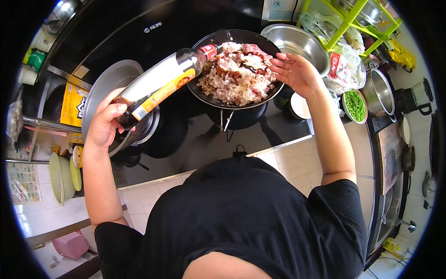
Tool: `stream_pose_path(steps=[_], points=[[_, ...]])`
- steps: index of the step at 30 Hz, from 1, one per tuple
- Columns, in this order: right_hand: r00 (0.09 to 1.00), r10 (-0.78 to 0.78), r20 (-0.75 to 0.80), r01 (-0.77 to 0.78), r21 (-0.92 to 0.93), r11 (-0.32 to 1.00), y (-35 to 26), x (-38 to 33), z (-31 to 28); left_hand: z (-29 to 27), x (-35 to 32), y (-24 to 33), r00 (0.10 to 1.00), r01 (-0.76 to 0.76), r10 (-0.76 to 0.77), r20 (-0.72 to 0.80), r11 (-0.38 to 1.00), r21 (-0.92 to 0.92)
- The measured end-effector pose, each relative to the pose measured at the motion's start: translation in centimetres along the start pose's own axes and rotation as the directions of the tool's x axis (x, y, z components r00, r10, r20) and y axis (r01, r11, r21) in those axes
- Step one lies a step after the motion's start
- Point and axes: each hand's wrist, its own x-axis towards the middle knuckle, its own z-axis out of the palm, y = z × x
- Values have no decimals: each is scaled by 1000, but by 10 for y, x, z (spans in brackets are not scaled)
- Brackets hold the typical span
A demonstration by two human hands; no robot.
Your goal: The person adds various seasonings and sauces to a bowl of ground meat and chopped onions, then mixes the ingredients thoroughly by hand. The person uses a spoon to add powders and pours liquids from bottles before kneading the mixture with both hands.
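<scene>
My left hand is wrapped round the lower end of a bottle of dark sauce with a yellow and white label. The bottle is tilted, its neck pointing right over a black frying pan. A heap of pale pink minced meat fills the pan, with dark brown sauce streaks on its top. Whether sauce is flowing now, I cannot tell. My right hand is open at the pan's right rim, palm turned up, fingers stretched towards the meat and holding nothing.
The pan stands on a black glass hob. Behind the bottle is a large grey metal bowl. Right of the pan are a steel basin, a bowl of chopped greens, a steel pot and a green rack with plastic bags.
</scene>
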Motion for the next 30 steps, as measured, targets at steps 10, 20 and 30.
stream_pose_path(steps=[10, 20, 30], points=[[999, 1, 35, -4, 65, 998, 10, 15, -21, 14, 26, 60, 999, -32, 33, 0, 966, 258], [1000, -1, 2, 1, 90, 996, 14, 11, -37, 37, 58, 116, 979, -140, 196, -52, 839, 525], [1000, -15, 8, 13, 150, 989, 16, 4, -46, 58, 94, 174, 907, -344, 398, 136, 517, 784]])
